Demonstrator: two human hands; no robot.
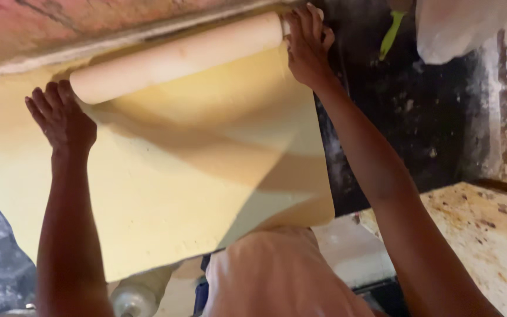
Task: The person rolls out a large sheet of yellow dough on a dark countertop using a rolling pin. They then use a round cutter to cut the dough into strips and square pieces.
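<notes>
Left hand presses spread fingers on the roll; right hand grips its far end. Much of the dough sheet hangs unwound; winding appears partial

Both arms raised; left hand flat, open; right hand fingers curled

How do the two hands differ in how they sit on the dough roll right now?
The left hand lies at the lower left end of the long pale cylindrical dough roll, fingers spread flat and open against it. The right hand is at the upper right end, higher in view, fingers curled over the end. The left forearm rises straight up; the right forearm slants in from the lower right. Both touch the roll above the hanging yellow dough sheet.
</notes>
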